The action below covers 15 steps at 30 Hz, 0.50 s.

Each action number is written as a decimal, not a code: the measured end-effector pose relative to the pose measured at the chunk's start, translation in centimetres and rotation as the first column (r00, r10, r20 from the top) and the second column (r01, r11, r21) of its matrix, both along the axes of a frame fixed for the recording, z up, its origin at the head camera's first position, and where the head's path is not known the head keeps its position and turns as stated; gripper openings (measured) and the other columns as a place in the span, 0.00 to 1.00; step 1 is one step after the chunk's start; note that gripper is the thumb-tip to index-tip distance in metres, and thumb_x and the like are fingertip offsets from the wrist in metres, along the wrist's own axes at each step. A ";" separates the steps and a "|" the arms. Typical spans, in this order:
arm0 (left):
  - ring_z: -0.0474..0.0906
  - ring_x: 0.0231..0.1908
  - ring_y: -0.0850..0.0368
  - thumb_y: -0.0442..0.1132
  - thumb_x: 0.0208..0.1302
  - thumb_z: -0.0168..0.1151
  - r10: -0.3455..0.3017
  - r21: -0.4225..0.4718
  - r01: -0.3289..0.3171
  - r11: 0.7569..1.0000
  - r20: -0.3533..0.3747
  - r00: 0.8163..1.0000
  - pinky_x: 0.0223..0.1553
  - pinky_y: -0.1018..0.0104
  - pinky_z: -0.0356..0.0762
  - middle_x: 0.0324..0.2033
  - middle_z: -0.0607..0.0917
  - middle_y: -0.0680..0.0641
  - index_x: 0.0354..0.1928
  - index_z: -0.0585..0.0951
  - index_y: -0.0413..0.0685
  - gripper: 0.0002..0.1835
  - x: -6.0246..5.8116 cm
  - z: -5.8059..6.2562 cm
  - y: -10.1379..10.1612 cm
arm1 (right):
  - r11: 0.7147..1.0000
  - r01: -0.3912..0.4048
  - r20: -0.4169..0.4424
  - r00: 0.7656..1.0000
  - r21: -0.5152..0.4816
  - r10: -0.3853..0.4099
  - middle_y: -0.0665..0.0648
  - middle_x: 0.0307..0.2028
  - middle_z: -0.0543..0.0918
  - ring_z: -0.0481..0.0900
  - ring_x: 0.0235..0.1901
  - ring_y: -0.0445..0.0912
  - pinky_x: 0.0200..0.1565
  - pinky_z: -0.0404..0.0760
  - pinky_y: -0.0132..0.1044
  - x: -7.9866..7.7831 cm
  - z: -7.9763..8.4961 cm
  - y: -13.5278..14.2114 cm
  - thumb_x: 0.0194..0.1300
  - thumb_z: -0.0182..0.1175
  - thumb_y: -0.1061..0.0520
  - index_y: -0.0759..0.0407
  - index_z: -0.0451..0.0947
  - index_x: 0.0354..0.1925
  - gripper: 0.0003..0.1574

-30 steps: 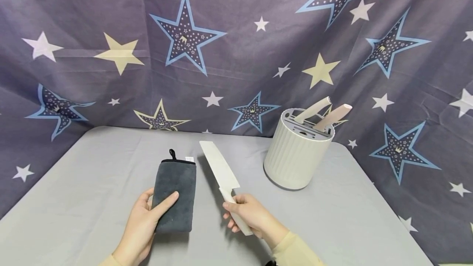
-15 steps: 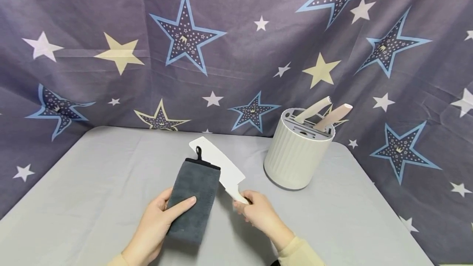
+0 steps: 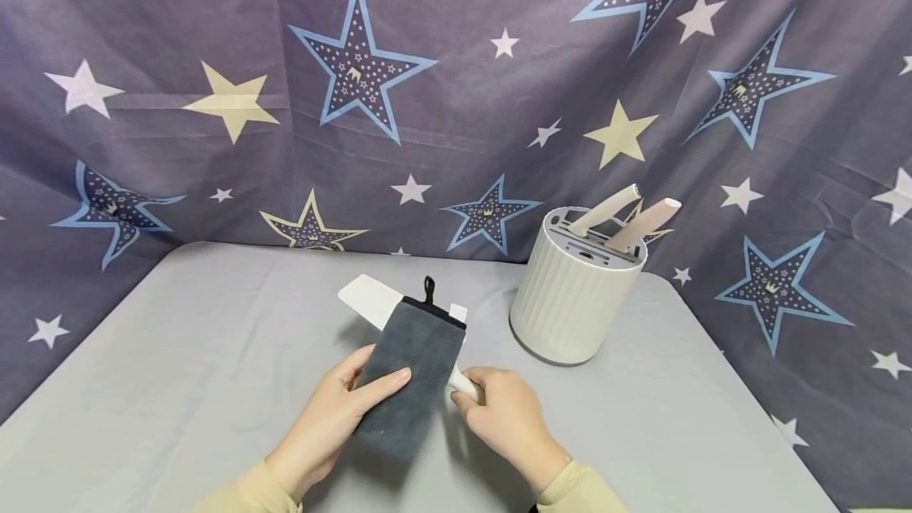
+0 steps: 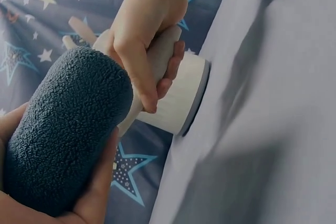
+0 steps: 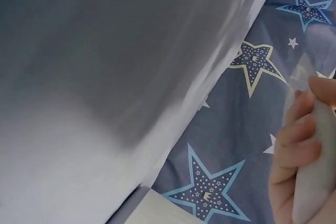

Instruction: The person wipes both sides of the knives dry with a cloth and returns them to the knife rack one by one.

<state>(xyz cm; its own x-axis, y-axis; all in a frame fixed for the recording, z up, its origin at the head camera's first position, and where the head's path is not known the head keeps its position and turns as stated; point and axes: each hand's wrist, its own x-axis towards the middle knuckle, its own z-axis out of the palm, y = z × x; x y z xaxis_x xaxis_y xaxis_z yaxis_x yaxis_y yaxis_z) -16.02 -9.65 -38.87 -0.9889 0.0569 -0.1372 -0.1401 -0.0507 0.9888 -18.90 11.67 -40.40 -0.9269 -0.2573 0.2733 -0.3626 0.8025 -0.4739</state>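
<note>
Head view: your left hand grips the grey cloth, partly hiding the white knife; your right hand grips the knife's handle above the table, left of the knife block.

The dark cloth is matt, with a rough, looped pile like towelling; its black hanging loop looks like woven cord, and its white tag is smooth. The knife's blade is smooth, white and matt (coated or bare, I cannot tell), the handle smooth and plastic-looking. Towards the far right corner of the worktop, the knife block has a ribbed, matt, plastic-looking wall; its two upright handles look smooth. Matt, faintly creased fabric covers the worktop; along its far edge hangs a printed cloth backdrop.
</note>
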 end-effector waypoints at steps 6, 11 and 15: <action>0.85 0.39 0.53 0.49 0.62 0.69 -0.054 -0.005 0.054 0.999 -0.010 0.999 0.41 0.61 0.82 0.44 0.87 0.47 0.61 0.76 0.52 0.26 -0.7 0.2 0.6 | 0.993 0.001 -0.243 0.970 0.115 0.027 0.41 0.17 0.74 0.63 0.17 0.33 0.18 0.59 0.28 0.0 -0.3 0.1 0.50 0.67 0.55 0.48 0.82 0.25 0.01; 0.85 0.38 0.53 0.49 0.62 0.69 -0.072 -0.015 0.071 0.997 -0.032 0.997 0.40 0.61 0.82 0.45 0.87 0.46 0.61 0.76 0.52 0.27 -1.0 0.4 0.9 | 0.974 0.047 -0.388 0.921 0.220 0.043 0.41 0.16 0.72 0.62 0.15 0.35 0.16 0.58 0.29 -0.2 -0.6 0.4 0.49 0.69 0.52 0.47 0.78 0.21 0.08; 0.85 0.40 0.52 0.48 0.63 0.68 -0.088 0.029 0.089 0.996 -0.034 0.996 0.42 0.60 0.82 0.47 0.86 0.45 0.62 0.76 0.51 0.26 -1.1 0.6 1.0 | 0.960 0.065 -0.467 0.881 0.274 0.074 0.42 0.19 0.79 0.67 0.16 0.35 0.16 0.61 0.28 -0.3 -0.8 0.6 0.48 0.71 0.50 0.47 0.83 0.26 0.06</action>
<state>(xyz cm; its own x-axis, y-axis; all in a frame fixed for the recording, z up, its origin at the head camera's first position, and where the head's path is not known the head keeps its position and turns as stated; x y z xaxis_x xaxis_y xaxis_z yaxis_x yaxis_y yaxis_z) -17.12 -8.63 -38.24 -0.9837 0.1480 -0.1021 -0.1133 -0.0695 0.9911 -19.16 12.25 -41.16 -0.7054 -0.3895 0.5922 -0.4894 0.8720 -0.0093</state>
